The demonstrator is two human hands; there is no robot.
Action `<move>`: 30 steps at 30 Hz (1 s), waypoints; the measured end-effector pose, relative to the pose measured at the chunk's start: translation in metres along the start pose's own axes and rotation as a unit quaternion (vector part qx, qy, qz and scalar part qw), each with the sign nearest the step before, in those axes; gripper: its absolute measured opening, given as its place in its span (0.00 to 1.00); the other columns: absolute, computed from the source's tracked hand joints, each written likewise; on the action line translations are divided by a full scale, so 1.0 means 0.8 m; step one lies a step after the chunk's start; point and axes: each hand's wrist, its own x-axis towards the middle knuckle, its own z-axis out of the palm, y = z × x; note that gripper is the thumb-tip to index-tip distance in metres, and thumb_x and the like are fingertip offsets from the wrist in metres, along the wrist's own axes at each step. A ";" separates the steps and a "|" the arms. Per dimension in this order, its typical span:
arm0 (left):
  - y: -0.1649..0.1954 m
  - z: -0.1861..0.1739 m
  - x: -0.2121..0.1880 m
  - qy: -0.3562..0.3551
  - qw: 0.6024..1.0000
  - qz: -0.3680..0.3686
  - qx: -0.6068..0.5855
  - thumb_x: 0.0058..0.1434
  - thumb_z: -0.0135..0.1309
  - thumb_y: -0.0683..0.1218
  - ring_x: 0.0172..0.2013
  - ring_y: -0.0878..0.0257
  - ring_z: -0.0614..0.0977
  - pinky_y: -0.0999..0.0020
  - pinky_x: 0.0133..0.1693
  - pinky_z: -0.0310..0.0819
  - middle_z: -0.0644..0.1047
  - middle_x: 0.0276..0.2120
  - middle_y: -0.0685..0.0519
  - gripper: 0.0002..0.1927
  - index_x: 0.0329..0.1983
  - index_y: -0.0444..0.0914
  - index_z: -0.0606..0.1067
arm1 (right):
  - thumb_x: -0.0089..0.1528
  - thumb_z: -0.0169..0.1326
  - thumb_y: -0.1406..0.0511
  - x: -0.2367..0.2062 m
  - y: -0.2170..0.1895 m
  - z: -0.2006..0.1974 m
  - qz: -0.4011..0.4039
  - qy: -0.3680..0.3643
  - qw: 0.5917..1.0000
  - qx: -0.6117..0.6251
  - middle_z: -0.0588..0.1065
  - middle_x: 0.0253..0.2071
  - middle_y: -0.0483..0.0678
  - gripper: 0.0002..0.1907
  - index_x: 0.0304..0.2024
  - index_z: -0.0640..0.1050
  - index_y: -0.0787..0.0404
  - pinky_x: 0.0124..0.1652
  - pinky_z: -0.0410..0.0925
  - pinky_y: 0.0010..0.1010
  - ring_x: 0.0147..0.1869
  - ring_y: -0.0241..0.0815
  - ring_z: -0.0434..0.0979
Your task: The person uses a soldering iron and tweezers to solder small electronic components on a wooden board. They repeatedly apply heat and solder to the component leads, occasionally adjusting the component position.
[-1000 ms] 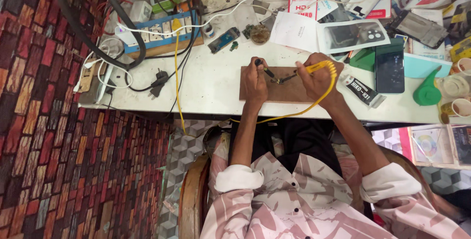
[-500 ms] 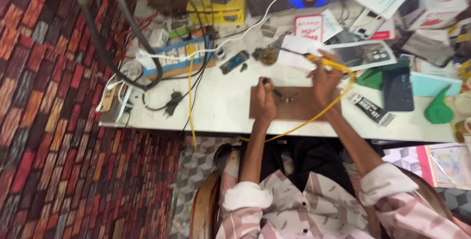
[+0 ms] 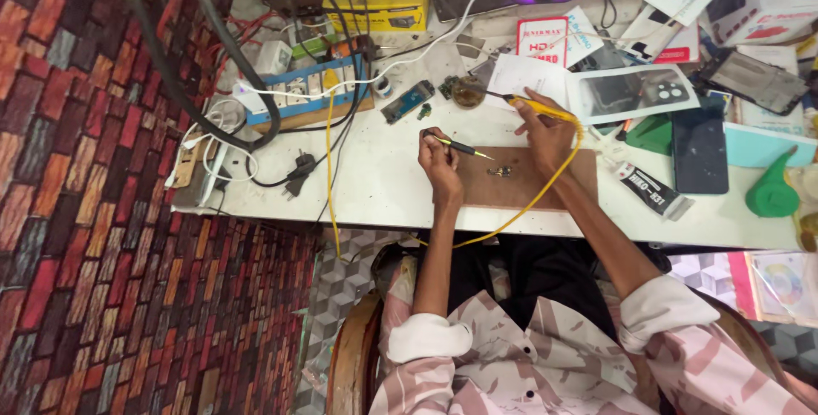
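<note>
My left hand (image 3: 439, 159) grips a thin dark tool with a yellow tip (image 3: 460, 146), its point hovering over the left end of a brown wooden board (image 3: 554, 193). A small metal part (image 3: 499, 171) lies on that board. My right hand (image 3: 545, 129) holds a yellow soldering iron (image 3: 537, 108). The iron's tip reaches up to a small round tin (image 3: 469, 91) beyond the board. Its yellow cable (image 3: 520, 210) loops off the table's near edge.
On the white table (image 3: 383, 193) lie a blue power strip (image 3: 307, 91) with cables, a small circuit board (image 3: 407, 101), a black tube (image 3: 649, 189), a dark phone (image 3: 699, 149), a green cone bottle (image 3: 771, 189), boxes and papers. A brick-pattern floor (image 3: 85, 279) spreads left.
My right hand lifted the soldering iron off the board and swung its tip up to the round tin. My left hand drew back left with its tool. The camera view shifted.
</note>
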 end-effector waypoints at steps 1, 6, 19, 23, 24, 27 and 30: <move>-0.001 0.000 0.000 -0.008 1.000 -0.002 0.006 0.78 0.39 0.55 0.22 0.74 0.61 0.78 0.22 0.53 0.60 0.25 0.60 0.18 0.39 0.39 0.67 | 0.64 0.63 0.62 0.001 0.001 0.001 -0.012 -0.009 1.000 0.000 0.83 0.42 0.47 0.23 0.59 0.78 0.64 0.28 0.64 0.20 0.28 0.30 0.75; 0.000 -0.002 0.003 0.018 0.999 -0.022 -0.038 0.78 0.38 0.54 0.21 0.73 0.63 0.77 0.22 0.55 0.61 0.25 0.59 0.17 0.39 0.38 0.68 | 0.63 0.64 0.64 0.004 0.008 0.003 -0.030 -0.025 0.999 0.016 0.82 0.42 0.48 0.21 0.56 0.80 0.67 0.33 0.69 0.21 0.31 0.29 0.73; 0.010 -0.005 0.003 0.048 0.995 -0.062 -0.064 0.75 0.42 0.58 0.22 0.71 0.64 0.74 0.25 0.60 0.62 0.25 0.58 0.19 0.39 0.38 0.68 | 0.63 0.65 0.63 -0.004 0.001 0.004 -0.016 -0.013 1.000 -0.012 0.81 0.37 0.46 0.18 0.54 0.81 0.65 0.34 0.68 0.20 0.32 0.29 0.73; 0.012 -0.004 -0.002 0.032 0.997 -0.064 -0.042 0.76 0.42 0.58 0.22 0.71 0.63 0.75 0.26 0.58 0.62 0.26 0.58 0.19 0.40 0.38 0.68 | 0.64 0.64 0.63 -0.003 0.002 0.003 -0.021 -0.010 1.000 -0.013 0.82 0.38 0.45 0.18 0.54 0.81 0.65 0.33 0.67 0.20 0.32 0.29 0.73; 0.012 -0.003 -0.002 0.028 0.997 -0.060 -0.036 0.76 0.42 0.58 0.22 0.71 0.63 0.75 0.26 0.58 0.61 0.26 0.58 0.19 0.40 0.38 0.68 | 0.63 0.64 0.64 -0.003 0.002 0.004 -0.021 -0.012 1.000 -0.011 0.82 0.38 0.45 0.18 0.54 0.80 0.65 0.33 0.67 0.20 0.32 0.29 0.73; 0.010 -0.003 -0.003 0.016 0.998 -0.054 0.002 0.77 0.40 0.58 0.23 0.71 0.62 0.75 0.25 0.56 0.61 0.26 0.59 0.19 0.40 0.38 0.68 | 0.64 0.63 0.64 -0.001 0.002 0.006 -0.031 -0.014 0.999 -0.004 0.82 0.40 0.46 0.17 0.53 0.80 0.65 0.33 0.67 0.21 0.32 0.30 0.73; 0.008 -0.001 -0.002 0.012 0.998 -0.050 0.045 0.77 0.39 0.57 0.24 0.73 0.61 0.76 0.26 0.54 0.60 0.26 0.60 0.19 0.40 0.39 0.68 | 0.66 0.61 0.64 0.000 0.001 0.002 -0.053 0.004 0.998 0.030 0.81 0.41 0.47 0.17 0.55 0.79 0.66 0.32 0.65 0.21 0.31 0.30 0.72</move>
